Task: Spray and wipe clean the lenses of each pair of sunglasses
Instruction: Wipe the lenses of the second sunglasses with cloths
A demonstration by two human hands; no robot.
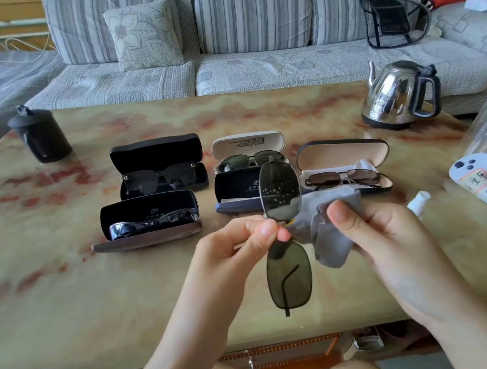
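Held sunglasses (288, 273): in the air above the near part of the counter (61, 295), in front of the person, arms folded behind the lenses.
Long axis: nearly upright, one lens above the other.
Upper lens (279, 191): speckled with droplets, so it looks sprayed and not yet wiped.
Left hand (242, 242): thumb and forefinger pinch the frame at the bridge, between the two lenses.
Right hand (372, 227): fingers and thumb curl round a bunched grey cloth (328, 234).
Key relation: the wet lens lies up and to the left of the cloth, just beside it; the right hand is the nearer one to wipe with, by a short reach up and in.
Empty case (236, 190): just behind the held pair, probably its own.
Other pairs: four, each in an open case farther back.
Spray bottle (418, 201): on the counter, right of the right hand.
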